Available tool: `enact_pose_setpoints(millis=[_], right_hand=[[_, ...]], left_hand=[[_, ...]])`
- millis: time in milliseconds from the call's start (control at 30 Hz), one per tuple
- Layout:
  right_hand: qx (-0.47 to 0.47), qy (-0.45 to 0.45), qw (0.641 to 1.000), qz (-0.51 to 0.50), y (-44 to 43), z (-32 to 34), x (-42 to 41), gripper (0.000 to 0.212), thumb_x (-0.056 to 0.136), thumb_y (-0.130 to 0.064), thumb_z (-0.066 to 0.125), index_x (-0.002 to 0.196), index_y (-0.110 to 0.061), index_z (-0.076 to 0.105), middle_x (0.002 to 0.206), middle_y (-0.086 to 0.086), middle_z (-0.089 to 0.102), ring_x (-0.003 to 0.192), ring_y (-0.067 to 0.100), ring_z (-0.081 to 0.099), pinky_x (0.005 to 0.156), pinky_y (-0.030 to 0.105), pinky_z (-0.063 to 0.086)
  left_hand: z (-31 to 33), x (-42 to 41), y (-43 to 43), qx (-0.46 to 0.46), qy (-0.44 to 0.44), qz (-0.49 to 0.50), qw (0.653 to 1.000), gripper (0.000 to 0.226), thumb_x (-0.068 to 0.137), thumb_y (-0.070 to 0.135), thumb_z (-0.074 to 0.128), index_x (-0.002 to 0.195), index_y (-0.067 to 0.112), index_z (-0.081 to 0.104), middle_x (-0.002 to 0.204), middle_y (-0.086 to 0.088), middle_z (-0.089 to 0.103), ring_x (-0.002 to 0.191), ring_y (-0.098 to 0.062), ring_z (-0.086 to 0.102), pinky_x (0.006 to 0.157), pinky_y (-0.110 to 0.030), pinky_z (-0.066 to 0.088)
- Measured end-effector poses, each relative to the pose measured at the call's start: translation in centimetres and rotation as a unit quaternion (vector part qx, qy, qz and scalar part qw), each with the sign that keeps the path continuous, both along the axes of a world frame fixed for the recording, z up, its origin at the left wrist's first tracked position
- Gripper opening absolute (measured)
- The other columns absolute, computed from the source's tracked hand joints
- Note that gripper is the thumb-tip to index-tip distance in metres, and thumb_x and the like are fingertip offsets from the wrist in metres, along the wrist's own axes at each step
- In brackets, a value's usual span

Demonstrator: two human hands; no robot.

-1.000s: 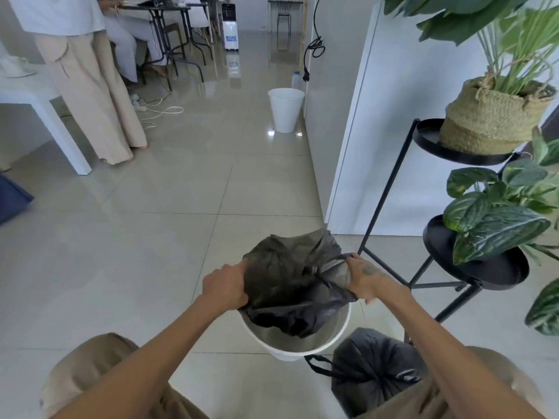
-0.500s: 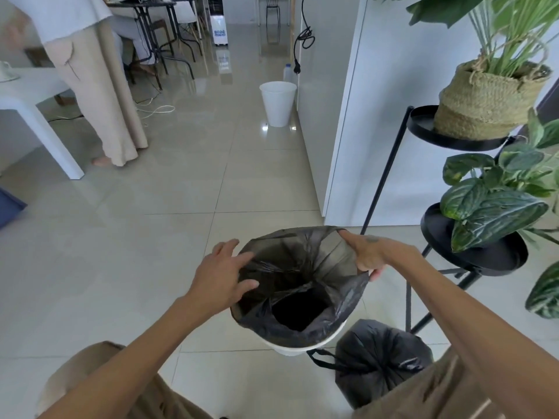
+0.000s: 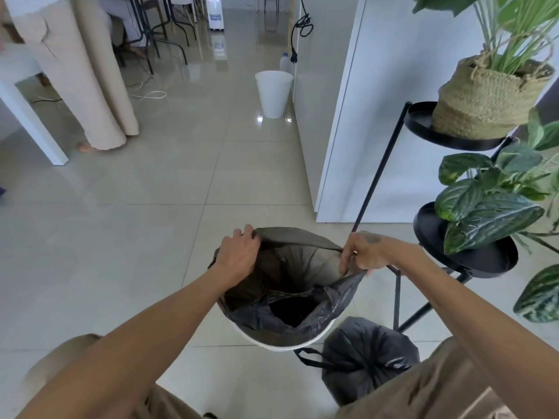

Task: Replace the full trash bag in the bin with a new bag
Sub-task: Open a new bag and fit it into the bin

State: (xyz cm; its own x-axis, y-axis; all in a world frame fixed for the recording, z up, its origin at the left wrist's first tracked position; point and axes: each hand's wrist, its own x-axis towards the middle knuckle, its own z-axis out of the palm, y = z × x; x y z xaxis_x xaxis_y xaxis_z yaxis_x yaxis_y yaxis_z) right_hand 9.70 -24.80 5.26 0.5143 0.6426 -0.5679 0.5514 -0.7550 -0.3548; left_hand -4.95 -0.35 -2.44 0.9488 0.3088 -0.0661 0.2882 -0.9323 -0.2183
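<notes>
A white bin (image 3: pixel 273 343) stands on the floor between my knees. A new black bag (image 3: pixel 290 267) sits in it with its mouth spread wide. My left hand (image 3: pixel 237 255) grips the bag's far left edge above the rim. My right hand (image 3: pixel 364 252) pinches the right edge and holds it stretched outward. The near edge of the bag droops inside the bin. The full black bag (image 3: pixel 367 358), tied at the top, rests on the floor to the right of the bin, by my right knee.
A black plant stand (image 3: pixel 465 258) with leafy plants and a woven basket (image 3: pixel 484 98) is close on the right. A white wall corner (image 3: pixel 335 176) lies ahead. A second white bin (image 3: pixel 273 93) stands farther off. A person (image 3: pixel 81 80) stands at the far left by a white table.
The bag went from a bunched bundle over the bin to a wide-open mouth. Both hands moved apart and to the far side, stretching the edge.
</notes>
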Motion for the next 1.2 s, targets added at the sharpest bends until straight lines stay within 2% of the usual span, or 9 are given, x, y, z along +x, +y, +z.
enact_pose_setpoints(millis=[267,400,500,633,767,900,967,1033,1200], right_hand=[[-0.114,-0.051,0.992,0.002,1.6,0.6,1.6,0.052,0.095,-0.011,0.059,0.143,-0.029,0.053,0.15,0.003,0.043,0.119,0.031,0.055,0.079,0.034,0.06],[-0.01,-0.263,0.965,-0.017,3.2,0.7,0.7,0.031,0.096,-0.037,0.059,0.119,-0.018,0.068,0.13,0.007,0.06,0.116,0.028,0.058,0.094,0.038,0.05],[0.102,-0.385,0.917,0.035,3.8,-0.9,-3.1,0.044,0.101,-0.051,0.04,0.109,-0.016,0.067,0.117,0.001,0.062,0.109,0.022,0.057,0.084,0.032,0.048],[0.046,-0.282,0.958,0.035,4.0,-4.4,-8.7,0.088,0.081,-0.087,0.023,0.131,-0.02,0.05,0.118,0.005,0.064,0.111,0.029,0.061,0.089,0.041,0.05],[-0.102,-0.236,0.966,0.037,2.8,-6.4,-9.5,0.084,0.088,-0.051,0.064,0.153,-0.02,0.022,0.131,0.01,0.059,0.12,0.032,0.058,0.098,0.041,0.044],[0.107,-0.132,0.978,-0.119,1.3,-6.7,-8.1,0.07,0.084,-0.005,0.065,0.147,-0.02,0.037,0.105,0.005,0.067,0.095,0.024,0.065,0.082,0.033,0.055],[0.287,-0.016,0.916,-0.281,0.4,-6.4,-7.7,0.061,0.081,0.01,0.066,0.135,-0.017,0.05,0.086,0.001,0.066,0.083,0.019,0.066,0.075,0.029,0.056],[0.431,0.123,0.795,-0.41,-0.6,-5.8,-7.5,0.06,0.079,0.022,0.059,0.126,-0.014,0.055,0.084,0.008,0.068,0.081,0.023,0.07,0.075,0.036,0.058],[0.586,0.288,0.562,-0.507,-3.7,-5.0,-7.3,0.052,0.081,0.022,0.051,0.122,-0.01,0.051,0.07,0.006,0.053,0.066,0.024,0.061,0.079,0.04,0.052]], left_hand=[[1.5,-0.3,-0.1,-0.254,-0.018,0.098,0.962,0.017,0.081,0.008,0.055,0.096,0.003,0.06,0.089,-0.014,0.062,0.078,-0.029,0.06,0.067,-0.036,0.049],[2.5,-0.2,-0.5,-0.482,-0.069,0.247,0.838,0.017,0.075,0.0,0.05,0.083,-0.003,0.065,0.086,-0.016,0.064,0.077,-0.03,0.06,0.063,-0.035,0.049],[2.2,-1.5,-0.8,-0.611,-0.108,0.333,0.71,0.018,0.064,-0.003,0.049,0.079,0.0,0.059,0.083,-0.018,0.057,0.073,-0.032,0.056,0.063,-0.034,0.046],[1.2,-3.2,-1.1,-0.69,-0.138,0.396,0.59,0.022,0.078,-0.01,0.045,0.092,-0.002,0.061,0.094,-0.02,0.061,0.075,-0.034,0.061,0.057,-0.034,0.056],[0.1,-4.8,-1.0,-0.659,-0.152,0.4,0.619,0.017,0.078,-0.007,0.047,0.085,0.004,0.058,0.097,-0.018,0.064,0.083,-0.032,0.061,0.071,-0.036,0.05],[-0.3,-6.0,-0.5,-0.581,-0.188,0.359,0.705,0.01,0.077,0.003,0.057,0.077,0.008,0.065,0.091,-0.012,0.068,0.082,-0.027,0.062,0.064,-0.032,0.049],[-0.2,-6.3,-0.6,-0.564,-0.201,0.336,0.727,0.01,0.079,0.004,0.058,0.077,0.009,0.067,0.086,-0.008,0.068,0.079,-0.024,0.061,0.06,-0.03,0.048],[-0.1,-6.6,-0.7,-0.553,-0.193,0.314,0.748,0.014,0.082,0.003,0.059,0.074,0.013,0.064,0.083,-0.007,0.065,0.072,-0.021,0.056,0.055,-0.027,0.044],[0.1,-8.4,-0.3,-0.498,-0.263,0.325,0.76,0.009,0.079,0.005,0.065,0.074,0.011,0.064,0.084,-0.008,0.07,0.074,-0.024,0.064,0.061,-0.039,0.057]])
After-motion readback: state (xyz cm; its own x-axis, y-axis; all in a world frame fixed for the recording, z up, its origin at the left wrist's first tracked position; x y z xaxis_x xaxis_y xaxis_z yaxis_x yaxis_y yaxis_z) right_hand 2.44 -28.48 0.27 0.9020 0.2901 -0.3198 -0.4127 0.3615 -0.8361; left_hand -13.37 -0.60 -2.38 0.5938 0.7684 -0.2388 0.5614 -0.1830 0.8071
